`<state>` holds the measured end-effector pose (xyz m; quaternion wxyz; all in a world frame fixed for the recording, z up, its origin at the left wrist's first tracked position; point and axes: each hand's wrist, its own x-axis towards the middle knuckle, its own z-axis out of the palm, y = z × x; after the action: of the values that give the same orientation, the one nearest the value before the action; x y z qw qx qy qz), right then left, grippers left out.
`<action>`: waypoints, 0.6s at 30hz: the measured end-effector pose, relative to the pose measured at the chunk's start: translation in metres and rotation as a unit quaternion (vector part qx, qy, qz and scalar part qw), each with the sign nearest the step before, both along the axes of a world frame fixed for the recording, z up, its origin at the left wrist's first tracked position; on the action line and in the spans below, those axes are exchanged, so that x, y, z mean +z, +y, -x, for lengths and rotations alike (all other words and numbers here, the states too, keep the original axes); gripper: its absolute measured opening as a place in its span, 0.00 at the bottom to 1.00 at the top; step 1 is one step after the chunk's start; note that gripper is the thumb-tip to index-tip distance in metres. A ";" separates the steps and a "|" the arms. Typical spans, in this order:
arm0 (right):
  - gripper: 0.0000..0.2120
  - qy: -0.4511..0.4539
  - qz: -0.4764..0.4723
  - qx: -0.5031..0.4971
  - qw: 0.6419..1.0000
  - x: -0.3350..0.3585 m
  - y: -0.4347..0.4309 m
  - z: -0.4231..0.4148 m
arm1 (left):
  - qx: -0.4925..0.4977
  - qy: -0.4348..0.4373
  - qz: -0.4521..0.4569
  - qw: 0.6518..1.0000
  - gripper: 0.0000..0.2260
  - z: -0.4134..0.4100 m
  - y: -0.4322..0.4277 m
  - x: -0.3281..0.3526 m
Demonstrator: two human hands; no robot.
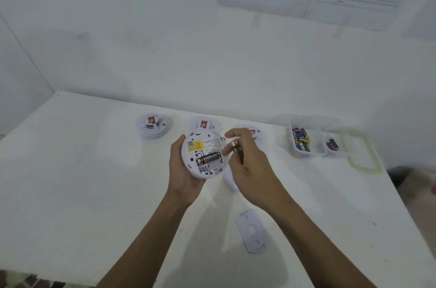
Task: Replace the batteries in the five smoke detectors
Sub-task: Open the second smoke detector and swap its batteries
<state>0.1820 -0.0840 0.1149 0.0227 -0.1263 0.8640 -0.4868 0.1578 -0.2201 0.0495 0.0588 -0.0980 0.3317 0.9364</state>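
My left hand holds a white round smoke detector with its back facing me and its battery bay uncovered. One black Eveready battery lies in the bay. My right hand pinches a second battery just right of the detector's rim. Three more detectors stand in a row behind: one at the left, one in the middle, and one partly hidden by my right hand. A further white round piece lies under my right hand.
A loose white back plate lies on the white table near the front. At the right stand a clear box of several batteries, a smaller box with a few, and a clear lid. A wall with papers stands behind.
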 end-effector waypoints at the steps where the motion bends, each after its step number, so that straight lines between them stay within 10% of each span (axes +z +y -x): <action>1: 0.12 -0.004 0.016 -0.002 1.000 -0.002 0.000 0.000 | -0.001 -0.003 0.000 1.000 0.27 0.000 0.000 0.000; 18: 0.07 0.059 0.077 -0.153 0.983 -0.022 -0.007 -0.002 | -0.015 -0.010 -0.012 1.000 0.28 0.002 -0.004 0.007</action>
<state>0.1840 -0.0914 0.0934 -0.1128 -0.0221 0.8328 -0.5416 0.1555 -0.2236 0.0560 0.0776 -0.1017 0.3215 0.9382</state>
